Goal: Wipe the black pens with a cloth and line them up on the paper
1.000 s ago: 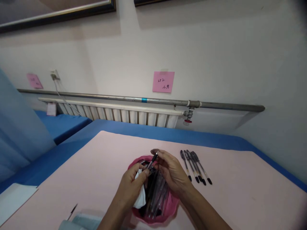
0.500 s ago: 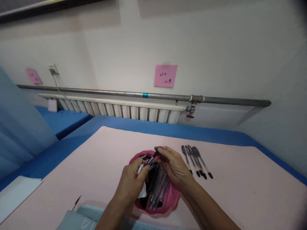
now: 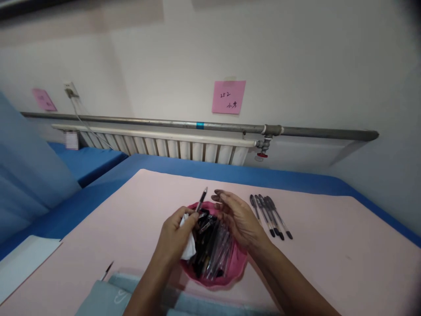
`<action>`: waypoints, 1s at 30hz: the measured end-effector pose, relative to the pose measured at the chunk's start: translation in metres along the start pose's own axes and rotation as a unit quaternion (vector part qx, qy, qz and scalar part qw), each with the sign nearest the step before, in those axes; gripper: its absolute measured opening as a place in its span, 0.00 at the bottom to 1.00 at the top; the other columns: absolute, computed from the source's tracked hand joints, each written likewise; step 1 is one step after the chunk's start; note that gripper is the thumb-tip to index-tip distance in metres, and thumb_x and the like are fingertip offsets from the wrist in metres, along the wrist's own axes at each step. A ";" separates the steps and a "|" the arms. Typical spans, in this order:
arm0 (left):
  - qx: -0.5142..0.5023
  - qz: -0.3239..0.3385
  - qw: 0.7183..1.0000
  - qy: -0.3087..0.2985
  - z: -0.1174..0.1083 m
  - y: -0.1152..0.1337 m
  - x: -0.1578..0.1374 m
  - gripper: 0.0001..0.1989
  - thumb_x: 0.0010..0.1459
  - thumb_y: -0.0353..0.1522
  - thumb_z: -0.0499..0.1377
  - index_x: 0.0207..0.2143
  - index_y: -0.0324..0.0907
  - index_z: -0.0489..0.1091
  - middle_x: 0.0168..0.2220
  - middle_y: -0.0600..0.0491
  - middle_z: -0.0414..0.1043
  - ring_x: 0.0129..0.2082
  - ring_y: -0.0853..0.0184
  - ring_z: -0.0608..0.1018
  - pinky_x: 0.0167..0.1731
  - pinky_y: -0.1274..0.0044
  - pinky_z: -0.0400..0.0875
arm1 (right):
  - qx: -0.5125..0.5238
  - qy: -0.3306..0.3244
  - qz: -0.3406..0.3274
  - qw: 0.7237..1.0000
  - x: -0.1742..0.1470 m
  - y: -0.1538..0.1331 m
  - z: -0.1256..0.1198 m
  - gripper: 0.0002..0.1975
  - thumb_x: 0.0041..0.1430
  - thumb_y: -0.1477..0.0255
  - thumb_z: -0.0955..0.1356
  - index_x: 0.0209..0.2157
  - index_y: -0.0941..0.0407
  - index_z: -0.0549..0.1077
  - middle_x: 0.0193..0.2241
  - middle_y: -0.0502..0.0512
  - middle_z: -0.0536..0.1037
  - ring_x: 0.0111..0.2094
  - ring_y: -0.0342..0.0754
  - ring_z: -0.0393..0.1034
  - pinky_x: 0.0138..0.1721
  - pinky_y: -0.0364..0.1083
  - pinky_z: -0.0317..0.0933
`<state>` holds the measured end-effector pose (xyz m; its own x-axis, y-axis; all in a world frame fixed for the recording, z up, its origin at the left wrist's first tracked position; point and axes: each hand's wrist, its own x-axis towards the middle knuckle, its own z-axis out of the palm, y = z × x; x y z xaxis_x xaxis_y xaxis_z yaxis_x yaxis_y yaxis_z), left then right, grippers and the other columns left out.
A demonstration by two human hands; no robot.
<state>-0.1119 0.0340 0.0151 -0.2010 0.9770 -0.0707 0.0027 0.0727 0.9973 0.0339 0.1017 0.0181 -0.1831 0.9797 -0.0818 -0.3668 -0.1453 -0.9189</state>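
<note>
My left hand (image 3: 176,233) pinches a pen (image 3: 201,199) between thumb and fingers, its pale tip pointing up and away. A crumpled white tissue (image 3: 188,248) is bunched in that same hand. To the right of the pen, my right hand (image 3: 239,218) is apart from it, fingers loosely curled and spread, with dark smudges on the fingertips. Beneath both hands stands a pink scalloped basket (image 3: 241,267), full of loose black pen parts (image 3: 204,235) and clear pen barrels (image 3: 219,252). Several capped pens (image 3: 270,215) lie side by side to the right of the basket.
Pink sheeting (image 3: 131,219) covers the blue-edged table (image 3: 210,169). Front left are a teal cloth (image 3: 105,296), a pen refill or pen (image 3: 107,270) and white paper (image 3: 24,263). Behind the table are a radiator (image 3: 184,150), a pipe with a red valve (image 3: 262,155) and pink notes (image 3: 229,97).
My right fingers have come off the pen's black end and spread apart. The pen in my left hand now stands steeper, with a pale tip showing.
</note>
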 end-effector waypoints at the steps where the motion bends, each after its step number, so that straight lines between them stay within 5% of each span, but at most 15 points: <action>1: -0.061 -0.021 0.998 0.012 -0.002 0.001 0.002 0.12 0.50 0.41 0.59 0.25 0.41 0.65 0.17 0.61 0.63 0.16 0.75 0.63 0.17 0.83 0.55 | -0.060 -0.002 -0.024 0.998 0.000 0.000 -0.002 0.09 0.47 0.68 0.70 0.32 0.55 0.75 0.30 0.51 0.76 0.29 0.44 0.68 0.27 0.42 0.59; 4: -0.192 -0.060 0.978 0.046 -0.007 0.004 0.006 0.14 0.44 0.40 0.64 0.25 0.40 0.65 0.16 0.62 0.62 0.15 0.77 0.63 0.16 0.84 0.55 | -0.307 -0.063 -0.140 0.939 0.000 0.003 -0.007 0.06 0.50 0.74 0.66 0.30 0.54 0.75 0.31 0.51 0.76 0.35 0.47 0.68 0.39 0.47 0.60; 9: -0.268 -0.086 0.959 0.036 -0.009 0.006 0.008 0.16 0.39 0.37 0.68 0.26 0.39 0.66 0.15 0.61 0.64 0.14 0.78 0.64 0.15 0.85 0.55 | -0.597 -0.212 -0.252 0.732 -0.006 0.017 -0.009 0.13 0.50 0.80 0.64 0.37 0.54 0.75 0.39 0.54 0.76 0.43 0.52 0.63 0.45 0.54 0.52; 11: -0.282 -0.084 0.955 0.029 -0.008 0.005 0.007 0.16 0.39 0.37 0.68 0.26 0.38 0.66 0.16 0.60 0.65 0.15 0.78 0.65 0.16 0.85 0.57 | -0.649 -0.224 -0.234 0.689 -0.007 0.022 -0.009 0.12 0.51 0.79 0.64 0.37 0.54 0.74 0.37 0.55 0.76 0.41 0.52 0.64 0.43 0.53 0.52; 13: -0.284 -0.088 0.955 0.024 -0.007 0.006 0.007 0.16 0.38 0.36 0.68 0.26 0.38 0.66 0.17 0.59 0.66 0.15 0.77 0.66 0.16 0.85 0.58 | -0.664 -0.221 -0.222 0.679 -0.007 0.025 -0.009 0.11 0.52 0.79 0.63 0.35 0.54 0.74 0.36 0.55 0.75 0.39 0.52 0.64 0.42 0.52 0.53; 16: -0.270 -0.107 0.957 -0.003 -0.008 0.008 0.006 0.16 0.37 0.36 0.68 0.26 0.38 0.66 0.17 0.59 0.67 0.15 0.78 0.66 0.17 0.85 0.58 | -0.612 -0.206 -0.232 0.727 -0.004 0.024 -0.011 0.11 0.53 0.78 0.62 0.35 0.54 0.73 0.36 0.55 0.75 0.40 0.51 0.65 0.42 0.52 0.54; 20: -0.232 -0.125 0.964 -0.045 -0.010 0.012 0.003 0.15 0.40 0.35 0.67 0.29 0.38 0.69 0.18 0.59 0.67 0.16 0.78 0.66 0.18 0.85 0.58 | -0.351 -0.079 -0.179 0.916 0.004 0.011 -0.015 0.07 0.53 0.71 0.66 0.35 0.54 0.72 0.34 0.52 0.75 0.35 0.47 0.67 0.38 0.47 0.58; 22: -0.216 -0.131 0.966 -0.052 -0.011 0.013 0.001 0.14 0.40 0.34 0.67 0.29 0.38 0.70 0.18 0.59 0.67 0.16 0.78 0.66 0.19 0.85 0.58 | -0.176 -0.020 -0.113 0.978 0.010 0.003 -0.018 0.07 0.46 0.70 0.70 0.29 0.56 0.72 0.26 0.49 0.74 0.27 0.44 0.65 0.31 0.45 0.58; 25: -0.197 -0.139 0.968 -0.063 -0.012 0.012 0.000 0.12 0.40 0.33 0.67 0.29 0.38 0.71 0.18 0.59 0.67 0.17 0.78 0.65 0.20 0.85 0.58 | -0.032 -0.011 -0.062 0.997 0.015 -0.006 -0.024 0.08 0.39 0.71 0.72 0.25 0.57 0.73 0.20 0.47 0.70 0.21 0.41 0.61 0.27 0.43 0.55; 30: -0.147 -0.145 0.975 -0.076 -0.013 0.008 0.000 0.10 0.42 0.33 0.65 0.30 0.39 0.72 0.18 0.59 0.67 0.18 0.76 0.65 0.20 0.84 0.57 | 0.003 -0.016 -0.063 0.998 0.015 -0.008 -0.025 0.05 0.38 0.72 0.71 0.23 0.57 0.73 0.22 0.48 0.72 0.22 0.40 0.62 0.27 0.43 0.56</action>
<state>-0.1248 0.0316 0.0236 -0.0039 0.9439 -0.3302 -0.3190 0.3118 0.8950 0.0570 0.1207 0.0143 -0.1639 0.9854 0.0466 -0.3940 -0.0221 -0.9188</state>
